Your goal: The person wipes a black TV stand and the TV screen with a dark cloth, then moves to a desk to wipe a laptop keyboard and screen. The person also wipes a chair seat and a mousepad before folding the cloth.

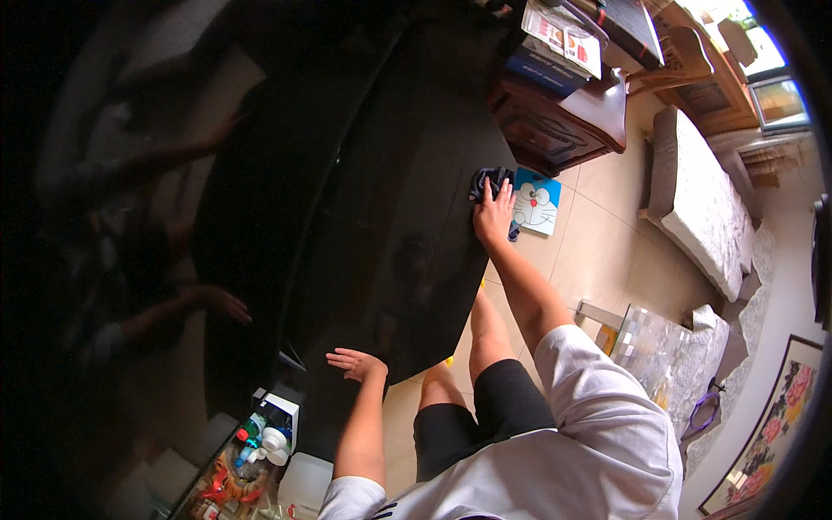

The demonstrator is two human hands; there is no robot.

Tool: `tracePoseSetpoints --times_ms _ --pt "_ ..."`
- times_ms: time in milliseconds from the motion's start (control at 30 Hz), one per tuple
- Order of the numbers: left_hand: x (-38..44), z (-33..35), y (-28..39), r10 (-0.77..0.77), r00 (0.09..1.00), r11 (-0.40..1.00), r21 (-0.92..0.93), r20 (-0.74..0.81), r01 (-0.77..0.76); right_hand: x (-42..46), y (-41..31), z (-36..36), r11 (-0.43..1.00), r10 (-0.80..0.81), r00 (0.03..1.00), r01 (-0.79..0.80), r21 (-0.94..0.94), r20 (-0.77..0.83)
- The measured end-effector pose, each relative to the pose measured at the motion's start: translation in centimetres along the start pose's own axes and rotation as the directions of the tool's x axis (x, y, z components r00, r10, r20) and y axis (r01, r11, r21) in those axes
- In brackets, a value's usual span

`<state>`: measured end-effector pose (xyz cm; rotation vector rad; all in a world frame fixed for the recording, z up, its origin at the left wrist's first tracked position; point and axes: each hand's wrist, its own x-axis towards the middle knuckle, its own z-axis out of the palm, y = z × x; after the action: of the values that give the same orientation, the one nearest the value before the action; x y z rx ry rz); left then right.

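A broad, dark glossy surface [403,214] stretches before me, its near edge close to my legs. At its right edge, my right hand [496,207] presses on a bunched dark cloth [489,182], fingers spread over it; part of the cloth hangs past the edge. My left hand [354,364] is at the lower left part of the surface, fingers apart and holding nothing. Whether its palm touches the surface cannot be told. Dim reflections of arms show in the dark glossy panel [214,214] at the left.
A blue-and-white cartoon picture board [538,205] lies beyond the right hand, beside a carved wooden cabinet [552,123] bearing boxes. Bottles and a white box [289,406] stand at lower left. A cushioned seat [699,201] and a glass-topped table [643,351] are at right.
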<state>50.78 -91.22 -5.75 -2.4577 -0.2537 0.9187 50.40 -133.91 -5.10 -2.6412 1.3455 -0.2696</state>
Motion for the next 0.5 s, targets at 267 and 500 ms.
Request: tracePoseSetpoints --times_ms 267,500 --pt "0.5 3.1 -0.6 -0.098 0.954 0.992 -0.108 -0.282 0.070 8.9 0.1 0.1 0.985 -0.166 0.986 0.165 0.051 0.014" --pt "0.3 3.6 -1.4 -0.071 0.944 0.989 -0.143 -0.323 0.025 21.6 -0.4 1.8 0.913 -0.400 0.916 0.395 0.098 0.034"
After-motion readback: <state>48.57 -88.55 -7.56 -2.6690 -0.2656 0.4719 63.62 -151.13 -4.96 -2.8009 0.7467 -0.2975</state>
